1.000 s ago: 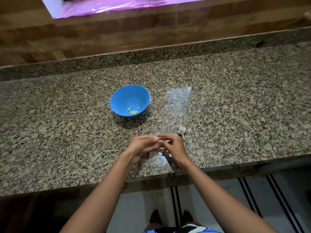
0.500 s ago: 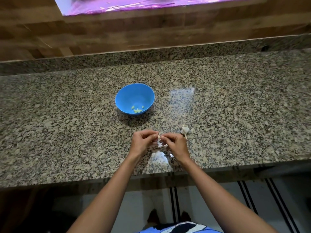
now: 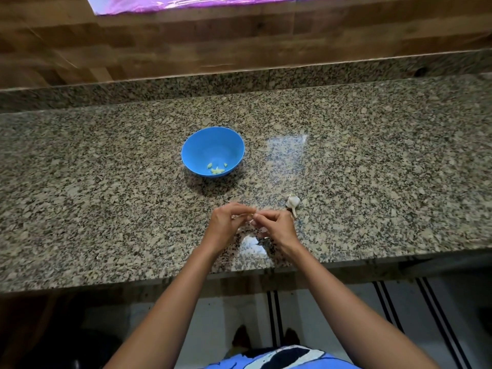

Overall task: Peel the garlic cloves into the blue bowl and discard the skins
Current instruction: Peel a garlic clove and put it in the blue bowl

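Observation:
The blue bowl [image 3: 213, 151] stands on the granite counter with several pale peeled cloves [image 3: 217, 169] at its bottom. Nearer to me, my left hand [image 3: 226, 225] and my right hand [image 3: 277, 229] meet fingertip to fingertip just above the counter, pinching a small garlic clove [image 3: 253, 218] between them; the clove is mostly hidden by the fingers. A white garlic bulb piece with a stem [image 3: 292, 203] lies on the counter just beyond my right hand. Thin skin scraps [image 3: 253, 245] lie under my hands.
The granite counter [image 3: 372, 182] runs the full width, with a raised granite ledge and a wooden wall behind it. Its front edge lies just below my wrists. Below are a tiled floor and my feet.
My hands stayed together near the counter's front, fingers working on the clove. The camera tilted slightly, so the bowl and bulb piece shifted in the frame.

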A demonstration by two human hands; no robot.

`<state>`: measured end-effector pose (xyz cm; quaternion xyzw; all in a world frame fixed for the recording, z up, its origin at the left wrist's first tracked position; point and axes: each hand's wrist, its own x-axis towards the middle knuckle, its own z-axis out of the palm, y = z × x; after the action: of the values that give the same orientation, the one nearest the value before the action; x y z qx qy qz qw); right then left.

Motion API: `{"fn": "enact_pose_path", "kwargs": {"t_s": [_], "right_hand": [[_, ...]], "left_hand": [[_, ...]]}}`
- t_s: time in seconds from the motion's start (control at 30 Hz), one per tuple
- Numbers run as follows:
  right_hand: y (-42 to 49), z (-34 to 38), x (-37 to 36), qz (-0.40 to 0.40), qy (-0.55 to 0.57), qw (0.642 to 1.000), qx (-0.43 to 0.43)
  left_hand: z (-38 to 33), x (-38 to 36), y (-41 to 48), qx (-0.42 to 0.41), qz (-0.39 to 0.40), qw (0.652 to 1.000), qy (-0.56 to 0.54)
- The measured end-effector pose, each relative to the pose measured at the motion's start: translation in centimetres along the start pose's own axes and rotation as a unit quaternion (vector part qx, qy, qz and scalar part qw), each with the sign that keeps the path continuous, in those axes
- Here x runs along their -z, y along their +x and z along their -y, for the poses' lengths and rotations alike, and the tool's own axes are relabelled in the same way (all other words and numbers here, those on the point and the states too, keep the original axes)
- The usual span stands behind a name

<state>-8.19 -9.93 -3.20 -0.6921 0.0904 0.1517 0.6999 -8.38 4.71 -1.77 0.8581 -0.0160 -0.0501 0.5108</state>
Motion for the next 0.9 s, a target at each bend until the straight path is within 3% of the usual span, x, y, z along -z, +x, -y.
{"fn": "enact_pose_path", "kwargs": {"t_s": [0.1, 0.27, 0.37, 0.53, 0.67, 0.9], "right_hand": [[0.0, 0.2, -0.1, -0.013, -0.023, 1.000, 0.000], [0.4, 0.1, -0.8, -0.052, -0.083, 0.995, 0.015], [0.7, -0.5, -0.4, -0.107, -0.112, 0.988, 0.005], [0.6, -0.7, -0.5, -0.088, -0.150, 0.985, 0.012], [0.6, -0.2, -0.7, -0.070, -0.279, 0.954, 0.080], [0.1, 0.7, -1.2, -0.053, -0.305, 0.937, 0.160]], "left_hand": [[-0.3, 0.1, -0.3, 0.054, 0.007, 0.988, -0.146], [0.1, 0.0, -1.1, 0.120, -0.020, 0.950, -0.288], [0.1, 0.3, -1.5, 0.163, -0.022, 0.904, -0.394], [0.3, 0.6, -1.5, 0.215, -0.022, 0.850, -0.480], [0.5, 0.3, -1.4, 0.221, -0.034, 0.864, -0.450], [0.0, -0.2, -1.4, 0.190, -0.089, 0.892, -0.400]]}}
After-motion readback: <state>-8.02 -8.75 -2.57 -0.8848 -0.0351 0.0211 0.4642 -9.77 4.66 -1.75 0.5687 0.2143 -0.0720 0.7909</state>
